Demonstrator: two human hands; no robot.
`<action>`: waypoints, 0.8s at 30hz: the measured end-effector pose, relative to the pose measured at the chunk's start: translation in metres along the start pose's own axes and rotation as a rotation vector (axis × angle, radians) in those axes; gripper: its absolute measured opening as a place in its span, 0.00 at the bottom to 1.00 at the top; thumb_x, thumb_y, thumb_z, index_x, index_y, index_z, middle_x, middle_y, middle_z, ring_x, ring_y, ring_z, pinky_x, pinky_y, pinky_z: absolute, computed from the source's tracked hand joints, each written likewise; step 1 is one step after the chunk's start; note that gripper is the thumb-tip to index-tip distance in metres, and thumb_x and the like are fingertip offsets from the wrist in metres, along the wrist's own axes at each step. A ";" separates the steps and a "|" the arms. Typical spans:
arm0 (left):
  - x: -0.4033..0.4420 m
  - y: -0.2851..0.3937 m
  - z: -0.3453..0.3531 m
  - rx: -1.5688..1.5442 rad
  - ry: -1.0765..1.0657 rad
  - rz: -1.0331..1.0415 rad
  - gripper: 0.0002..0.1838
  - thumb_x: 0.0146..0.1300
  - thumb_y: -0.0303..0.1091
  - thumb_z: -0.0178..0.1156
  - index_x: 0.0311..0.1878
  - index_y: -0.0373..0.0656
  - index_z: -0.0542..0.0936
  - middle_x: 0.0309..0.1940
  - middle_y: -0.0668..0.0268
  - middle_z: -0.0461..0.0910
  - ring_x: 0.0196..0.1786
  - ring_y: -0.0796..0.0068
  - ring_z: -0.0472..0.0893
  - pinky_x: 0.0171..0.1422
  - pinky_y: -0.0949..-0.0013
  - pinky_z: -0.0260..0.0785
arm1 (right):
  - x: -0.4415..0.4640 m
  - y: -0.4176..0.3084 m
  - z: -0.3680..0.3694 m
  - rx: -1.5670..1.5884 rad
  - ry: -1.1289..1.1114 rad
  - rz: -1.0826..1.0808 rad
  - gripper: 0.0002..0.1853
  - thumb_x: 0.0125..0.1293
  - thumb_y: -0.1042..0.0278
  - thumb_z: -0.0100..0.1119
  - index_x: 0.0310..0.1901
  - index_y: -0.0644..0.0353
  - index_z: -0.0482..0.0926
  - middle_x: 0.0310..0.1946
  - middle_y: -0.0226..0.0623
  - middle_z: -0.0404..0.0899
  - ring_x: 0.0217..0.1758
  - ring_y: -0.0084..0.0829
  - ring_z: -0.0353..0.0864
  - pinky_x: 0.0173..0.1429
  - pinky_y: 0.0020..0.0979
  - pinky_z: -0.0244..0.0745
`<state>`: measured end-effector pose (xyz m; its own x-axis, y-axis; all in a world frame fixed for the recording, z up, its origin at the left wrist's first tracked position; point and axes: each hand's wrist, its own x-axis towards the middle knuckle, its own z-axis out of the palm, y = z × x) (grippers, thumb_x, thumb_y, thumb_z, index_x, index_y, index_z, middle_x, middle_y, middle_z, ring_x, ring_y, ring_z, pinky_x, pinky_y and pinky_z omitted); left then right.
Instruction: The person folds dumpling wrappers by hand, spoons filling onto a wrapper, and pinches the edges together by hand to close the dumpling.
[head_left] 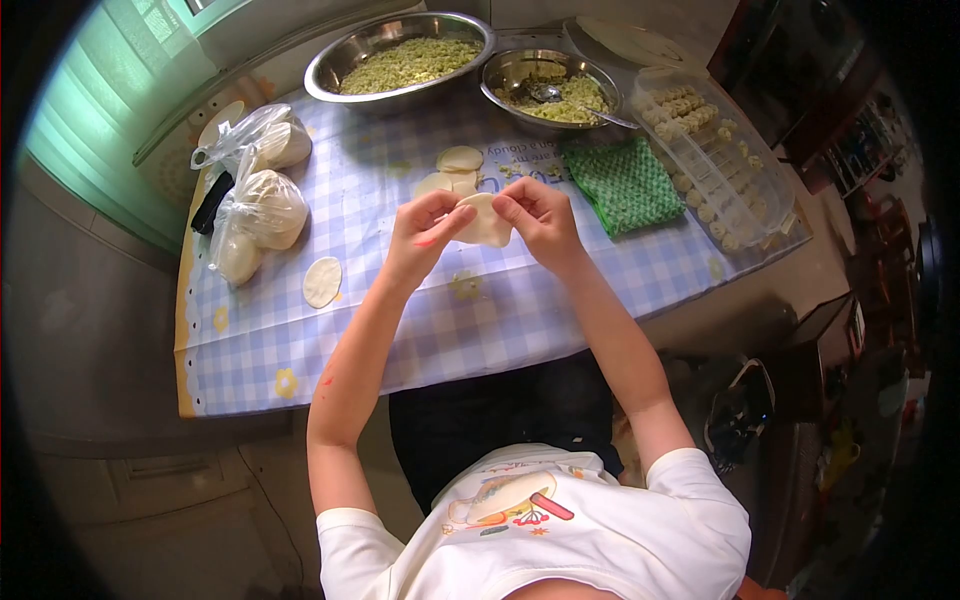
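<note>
Pale dough wrapper (484, 228) is pinched between thumb and fingers of both the left hand (425, 237) and right hand (543, 223), above a blue-checked counter (400, 355). More round wrappers (460, 159) lie just beyond; a single disc (322, 282) rests to the left. Farther back, a large metal bowl (400, 99) and smaller bowl (545, 123) hold chopped green mixture (415, 62); right, a green cloth (625, 187).
</note>
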<state>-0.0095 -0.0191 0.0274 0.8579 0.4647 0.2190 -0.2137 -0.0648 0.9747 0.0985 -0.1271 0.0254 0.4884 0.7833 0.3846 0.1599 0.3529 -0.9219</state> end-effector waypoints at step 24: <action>-0.002 0.001 0.006 0.021 -0.021 0.085 0.06 0.51 0.30 0.51 0.27 0.36 0.70 0.20 0.71 0.68 0.26 0.87 0.66 0.27 0.85 0.58 | 0.000 0.005 0.003 -0.106 -0.078 -0.050 0.07 0.50 0.69 0.51 0.24 0.64 0.69 0.19 0.28 0.69 0.24 0.16 0.67 0.28 0.17 0.63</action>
<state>-0.0084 -0.0257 0.0281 0.8469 0.4378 0.3019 -0.2768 -0.1219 0.9532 0.0967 -0.1238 0.0210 0.4098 0.8052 0.4286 0.2736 0.3397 -0.8998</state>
